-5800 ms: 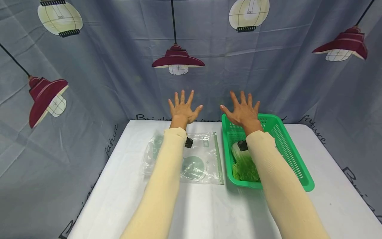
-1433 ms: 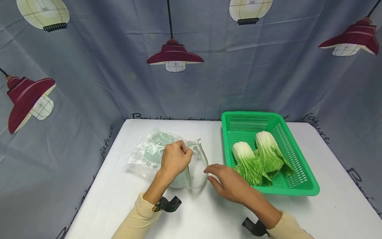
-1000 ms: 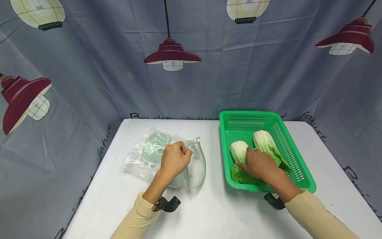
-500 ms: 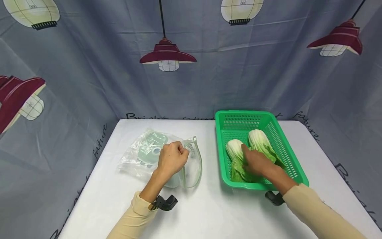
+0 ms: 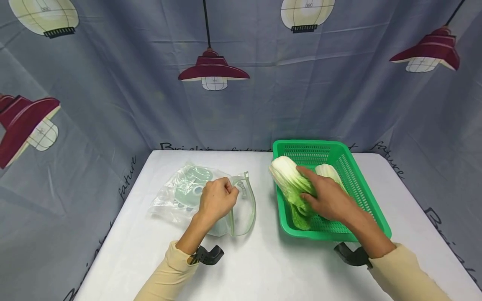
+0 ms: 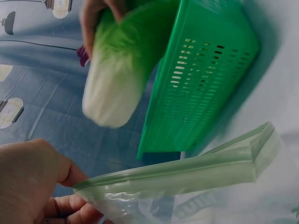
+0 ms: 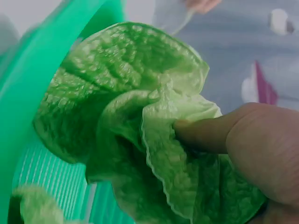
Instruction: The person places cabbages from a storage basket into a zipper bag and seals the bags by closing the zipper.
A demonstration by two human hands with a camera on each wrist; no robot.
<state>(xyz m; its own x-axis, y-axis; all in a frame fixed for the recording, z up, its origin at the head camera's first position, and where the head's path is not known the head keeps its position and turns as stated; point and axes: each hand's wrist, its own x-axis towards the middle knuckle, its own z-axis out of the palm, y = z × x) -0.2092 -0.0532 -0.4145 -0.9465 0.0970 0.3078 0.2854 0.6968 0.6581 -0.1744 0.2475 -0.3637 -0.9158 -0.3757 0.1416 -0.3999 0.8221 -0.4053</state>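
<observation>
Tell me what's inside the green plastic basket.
The green plastic basket holds one napa cabbage, white end showing; the right hand hides most of its leaves in the head view. The held napa cabbage covers whatever lies beneath it.

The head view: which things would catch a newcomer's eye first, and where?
Probably the bright green basket on the white table, where the right hand holds one cabbage at the left side and a second cabbage lies inside. Next comes the clear bag, its edge pinched by the left hand, left of the basket. Printed red lamps decorate the curtain behind.
</observation>
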